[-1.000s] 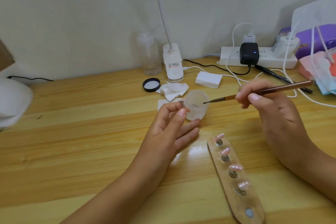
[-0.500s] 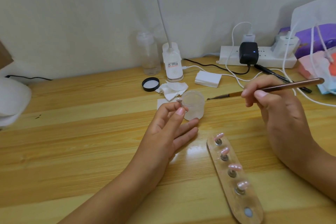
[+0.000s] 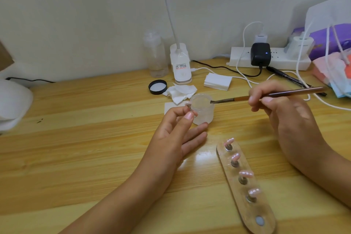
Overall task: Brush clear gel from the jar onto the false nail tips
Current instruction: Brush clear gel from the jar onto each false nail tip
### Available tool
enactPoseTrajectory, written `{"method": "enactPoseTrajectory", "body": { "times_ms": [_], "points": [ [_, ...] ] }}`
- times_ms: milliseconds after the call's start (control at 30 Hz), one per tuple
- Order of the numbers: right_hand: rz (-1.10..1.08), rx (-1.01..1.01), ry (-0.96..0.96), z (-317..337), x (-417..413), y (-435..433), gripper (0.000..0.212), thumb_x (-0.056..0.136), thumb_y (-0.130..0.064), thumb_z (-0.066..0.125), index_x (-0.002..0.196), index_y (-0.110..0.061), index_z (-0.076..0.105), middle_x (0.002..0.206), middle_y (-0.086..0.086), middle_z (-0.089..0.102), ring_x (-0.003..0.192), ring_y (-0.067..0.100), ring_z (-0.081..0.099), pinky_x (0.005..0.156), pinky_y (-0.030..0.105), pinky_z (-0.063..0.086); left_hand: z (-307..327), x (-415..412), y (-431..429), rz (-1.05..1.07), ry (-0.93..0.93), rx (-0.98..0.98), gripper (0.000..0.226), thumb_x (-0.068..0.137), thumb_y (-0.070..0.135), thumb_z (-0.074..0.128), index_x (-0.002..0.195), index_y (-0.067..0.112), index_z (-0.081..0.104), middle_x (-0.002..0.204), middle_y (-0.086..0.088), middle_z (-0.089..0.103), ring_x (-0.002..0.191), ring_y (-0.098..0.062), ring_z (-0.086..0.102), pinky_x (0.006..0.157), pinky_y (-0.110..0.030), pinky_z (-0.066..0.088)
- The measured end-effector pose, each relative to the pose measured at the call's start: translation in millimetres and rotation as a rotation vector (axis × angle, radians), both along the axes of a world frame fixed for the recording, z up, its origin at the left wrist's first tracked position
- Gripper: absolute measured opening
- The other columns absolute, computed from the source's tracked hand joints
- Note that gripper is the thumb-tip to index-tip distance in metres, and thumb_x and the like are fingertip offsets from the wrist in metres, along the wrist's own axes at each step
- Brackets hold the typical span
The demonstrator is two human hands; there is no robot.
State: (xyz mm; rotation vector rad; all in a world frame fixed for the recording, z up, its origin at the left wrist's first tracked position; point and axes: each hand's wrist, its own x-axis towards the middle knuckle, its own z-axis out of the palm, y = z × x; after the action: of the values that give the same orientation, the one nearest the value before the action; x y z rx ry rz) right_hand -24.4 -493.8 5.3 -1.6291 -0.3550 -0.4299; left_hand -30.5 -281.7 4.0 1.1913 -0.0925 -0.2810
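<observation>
Gel jar [image 3: 202,109], clear plastic and uncapped, stands on the wooden surface [image 3: 76,138] just behind the left hand [image 3: 176,135]. Compared with half a second earlier, the brush [image 3: 266,96] has returned toward the jar: its tip, then held clear to the right, now sits at the jar's right rim. The right hand [image 3: 281,108] has shifted left with it. Jar, left hand and nail holder [image 3: 245,184] are unchanged in position.

Right-hand grip: clenched on the brush shaft near the ferrule, pinched between thumb and fingertips, handle pointing right.

Left-hand grip: thumb and forefinger pinched on a single false nail tip [image 3: 188,104] held against the jar's left rim; the remaining fingers lie extended, their tips touching the jar's base.

Four pink nail tips sit upright on pegs along the wooden holder, which lies on the surface below the right hand. The black jar lid [image 3: 157,87] lies inverted behind the jar, beside crumpled wipes [image 3: 180,93].
</observation>
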Motion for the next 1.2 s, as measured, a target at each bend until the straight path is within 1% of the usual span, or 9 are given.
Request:
{"method": "enactPoseTrajectory", "body": {
  "times_ms": [133, 233, 467, 700, 867, 933, 1033, 1100, 1200],
  "points": [
    [-0.010, 0.047, 0.018, 0, 1, -2, 0.026, 0.083, -0.019, 0.040, 0.073, -0.029, 0.062, 0.080, -0.009, 0.057, 0.083, 0.013, 0.049, 0.079, 0.027, 0.042, 0, 0, 0, 0.006, 0.006, -0.007, 0.009, 0.084, 0.032, 0.061, 0.083, 0.031, 0.070, 0.116, 0.009, 0.069, 0.108, -0.028, 0.068, 0.091, -0.035, 0.055],
    [-0.031, 0.094, 0.007, 1, 0, -2, 0.021, 0.084, -0.025, 0.044, 0.081, -0.029, 0.065, 0.084, -0.007, 0.059, 0.083, 0.013, 0.051, 0.079, 0.025, 0.044, 0, 0, -1, 0.001, 0.000, -0.005, 0.010, 0.085, 0.031, 0.060, 0.085, 0.031, 0.070, 0.112, 0.013, 0.069, 0.108, -0.027, 0.068, 0.091, -0.034, 0.055],
    [-0.082, 0.086, 0.057, 3, -1, 2, 0.021, 0.098, -0.013, 0.049, 0.100, -0.023, 0.068, 0.088, -0.002, 0.069, 0.089, 0.013, 0.064, 0.080, 0.023, 0.051, 1, 0, -1, -0.002, -0.006, 0.002, 0.010, 0.084, 0.032, 0.061, 0.084, 0.032, 0.071, 0.112, 0.010, 0.070, 0.109, -0.026, 0.067, 0.091, -0.034, 0.055],
    [-0.141, 0.089, 0.148, 5, 0, 5, 0.022, 0.101, -0.012, 0.048, 0.099, -0.021, 0.068, 0.081, -0.003, 0.070, 0.083, 0.011, 0.065, 0.077, 0.024, 0.053, 0, 0, 0, -0.004, -0.004, 0.000, 0.010, 0.086, 0.032, 0.060, 0.085, 0.031, 0.070, 0.117, 0.006, 0.068, 0.110, -0.026, 0.067, 0.093, -0.034, 0.054],
    [-0.179, 0.127, 0.197, 4, 3, 2, 0.024, 0.103, -0.014, 0.046, 0.098, -0.023, 0.068, 0.078, -0.004, 0.070, 0.079, 0.008, 0.065, 0.072, 0.020, 0.054, -1, 1, 0, 0.002, -0.005, -0.006, 0.010, 0.085, 0.032, 0.061, 0.084, 0.032, 0.070, 0.112, 0.014, 0.069, 0.108, -0.024, 0.068, 0.089, -0.032, 0.056],
    [-0.199, 0.148, 0.217, 3, 4, 0, 0.025, 0.103, -0.015, 0.046, 0.096, -0.024, 0.068, 0.077, -0.006, 0.069, 0.077, 0.006, 0.065, 0.070, 0.019, 0.054, -2, 1, -1, 0.052, -0.020, 0.025, 0.010, 0.084, 0.034, 0.061, 0.084, 0.031, 0.070, 0.102, 0.018, 0.070, 0.102, -0.017, 0.070, 0.084, -0.030, 0.057],
    [-0.225, 0.205, 0.249, 1, 8, -3, 0.028, 0.103, -0.016, 0.045, 0.092, -0.027, 0.069, 0.074, -0.007, 0.067, 0.075, 0.004, 0.063, 0.070, 0.024, 0.053, -3, 0, 1, 0.119, -0.057, 0.099, 0.008, 0.080, 0.036, 0.062, 0.078, 0.034, 0.069, 0.081, 0.017, 0.065, 0.077, -0.002, 0.064, 0.074, -0.024, 0.053],
    [-0.207, 0.286, 0.255, 1, 10, -5, 0.032, 0.103, -0.016, 0.044, 0.088, -0.027, 0.070, 0.072, -0.007, 0.065, 0.073, 0.006, 0.061, 0.071, 0.027, 0.049, -2, -1, 1, 0.104, -0.073, 0.103, 0.003, 0.075, 0.036, 0.069, 0.074, 0.033, 0.069, 0.082, 0.012, 0.062, 0.072, -0.002, 0.057, 0.069, -0.019, 0.051],
    [-0.135, 0.442, 0.249, 2, 10, -7, 0.035, 0.102, -0.013, 0.046, 0.083, -0.025, 0.072, 0.071, -0.007, 0.063, 0.071, 0.006, 0.060, 0.067, 0.022, 0.050, -1, -2, 3, 0.048, -0.106, 0.152, 0.011, 0.066, 0.040, 0.071, 0.073, 0.032, 0.069, 0.080, 0.009, 0.063, 0.069, -0.003, 0.056, 0.070, -0.021, 0.049]
  ]
}}
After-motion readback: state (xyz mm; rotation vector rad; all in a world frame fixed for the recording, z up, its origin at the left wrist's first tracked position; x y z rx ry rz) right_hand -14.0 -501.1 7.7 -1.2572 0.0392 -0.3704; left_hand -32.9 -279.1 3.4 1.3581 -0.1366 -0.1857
